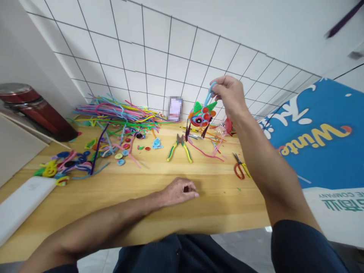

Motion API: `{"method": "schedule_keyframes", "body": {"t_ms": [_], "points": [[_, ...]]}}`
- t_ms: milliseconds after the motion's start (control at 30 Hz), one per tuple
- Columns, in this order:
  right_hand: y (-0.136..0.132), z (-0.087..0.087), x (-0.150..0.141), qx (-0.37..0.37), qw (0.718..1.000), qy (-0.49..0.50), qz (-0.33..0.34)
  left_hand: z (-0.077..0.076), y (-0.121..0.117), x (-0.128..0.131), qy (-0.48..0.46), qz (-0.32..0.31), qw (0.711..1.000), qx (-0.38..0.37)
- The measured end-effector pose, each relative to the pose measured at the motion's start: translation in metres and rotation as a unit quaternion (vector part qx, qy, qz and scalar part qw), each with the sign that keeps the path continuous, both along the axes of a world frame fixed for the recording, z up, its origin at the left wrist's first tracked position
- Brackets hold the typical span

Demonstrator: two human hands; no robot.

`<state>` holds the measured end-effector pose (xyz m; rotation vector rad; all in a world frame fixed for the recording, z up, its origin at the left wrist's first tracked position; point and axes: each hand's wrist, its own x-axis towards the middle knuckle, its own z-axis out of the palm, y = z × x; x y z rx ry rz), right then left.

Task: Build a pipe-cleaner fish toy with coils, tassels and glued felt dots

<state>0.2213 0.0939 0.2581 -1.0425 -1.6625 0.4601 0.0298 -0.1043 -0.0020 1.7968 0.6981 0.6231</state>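
Note:
Raised in front of the tiled wall, my right hand (229, 93) pinches a light blue pipe-cleaner loop (209, 93). From this loop hangs a colourful pipe-cleaner ornament (200, 116) with green pointed ears, red and orange discs, an eye and dark tassels. It hangs over the back of the table. My left hand (180, 191) lies on the wood near the front edge, its fingers loosely curled with a gap inside and nothing visible in them. Nearest to it are pliers (179, 148) with yellow-green handles, lying with handles spread.
A heap of pipe cleaners (116, 112) lies at the back left, with coiled pieces (71, 163) in front. A red thermos (36, 112) and a white box (25, 204) stand left. Scissors (239, 168) lie right. A phone (174, 109) leans on the wall. A blue printed bag (318, 140) is far right.

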Motion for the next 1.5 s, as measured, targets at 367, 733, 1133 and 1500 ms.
{"method": "schedule_keyframes", "body": {"t_ms": [367,733,1133,1500], "points": [[0.011,-0.091,-0.028,-0.079,0.996,0.027,0.009,-0.003,0.004,-0.003,-0.019,-0.063,0.989,0.133],[-0.009,-0.147,-0.037,-0.157,0.986,0.052,-0.008,0.000,0.004,-0.005,-0.017,-0.071,0.988,0.133],[-0.011,-0.145,-0.047,-0.186,0.982,0.039,-0.013,0.001,0.003,-0.005,-0.017,-0.070,0.990,0.122],[-0.005,-0.138,-0.048,-0.212,0.976,0.043,0.006,0.004,0.003,-0.006,-0.006,-0.072,0.989,0.126]]}}
